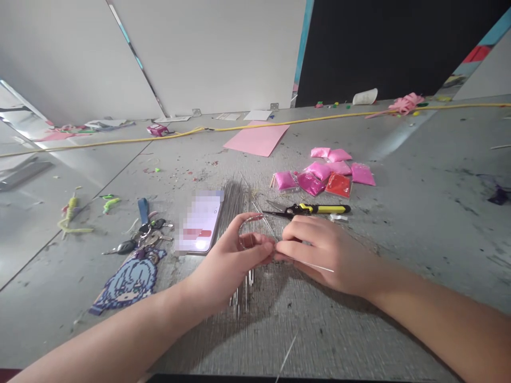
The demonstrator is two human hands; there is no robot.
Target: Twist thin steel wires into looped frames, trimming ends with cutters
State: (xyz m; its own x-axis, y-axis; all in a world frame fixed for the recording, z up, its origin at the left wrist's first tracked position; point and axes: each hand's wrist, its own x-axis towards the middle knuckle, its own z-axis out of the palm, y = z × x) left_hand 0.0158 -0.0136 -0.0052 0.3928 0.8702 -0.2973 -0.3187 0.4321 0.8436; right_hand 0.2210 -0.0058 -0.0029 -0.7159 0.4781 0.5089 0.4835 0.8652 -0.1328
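Note:
My left hand (233, 258) pinches a thin silvery wire between thumb and fingers; part of it curves into a loop around the index finger. Close against it, my right hand (325, 252) grips the same wire, and a straight end (313, 264) sticks out past the knuckles. The fingertips of both hands nearly meet. Beneath and behind the left hand lies a bundle of straight metal wires (233, 199). Just beyond the right hand rest snips with yellow-black handles (325, 209), blades partly apart. A phone (199, 223) with its screen lit lies beside the bundle.
Several pink packets (319, 170) and a red one (338, 185) lie beyond the snips. Keys (149, 236) with a blue pixel-style charm (131, 279) are at left. A pink sheet (257, 139), a yellow cord (279, 122) and a paper cup (365, 97) lie farther back.

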